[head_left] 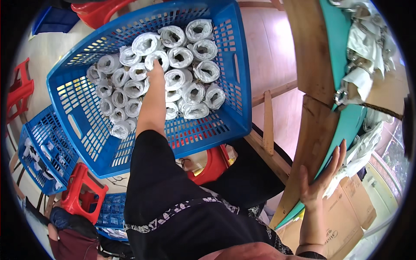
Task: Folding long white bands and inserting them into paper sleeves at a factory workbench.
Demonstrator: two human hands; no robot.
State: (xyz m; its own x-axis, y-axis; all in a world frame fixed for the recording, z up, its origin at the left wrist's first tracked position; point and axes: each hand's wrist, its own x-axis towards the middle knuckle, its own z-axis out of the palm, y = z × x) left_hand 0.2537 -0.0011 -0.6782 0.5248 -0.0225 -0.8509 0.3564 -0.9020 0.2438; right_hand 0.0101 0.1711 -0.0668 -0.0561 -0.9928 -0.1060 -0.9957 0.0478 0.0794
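A big blue plastic basket (65, 143) holds several rolled white bundles (172, 36), stacked on their sides with their hollow ends facing me. My left hand (156, 69) reaches in among them and grips the near edge of one white roll (152, 58) in the upper middle of the stack. Part of its fingers is hidden inside the roll's opening. Off to the right, my right hand (320, 184) holds nothing. Its fingers are spread, resting at the green edge (346, 134) of a wooden table (318, 125).
White cloth pieces with metal clips (362, 52) lie along the table. Flattened cardboard (342, 216) is beside my right forearm. Red stools (84, 190) and a smaller blue basket (50, 149) stand at left. Another person (73, 238) is at lower left.
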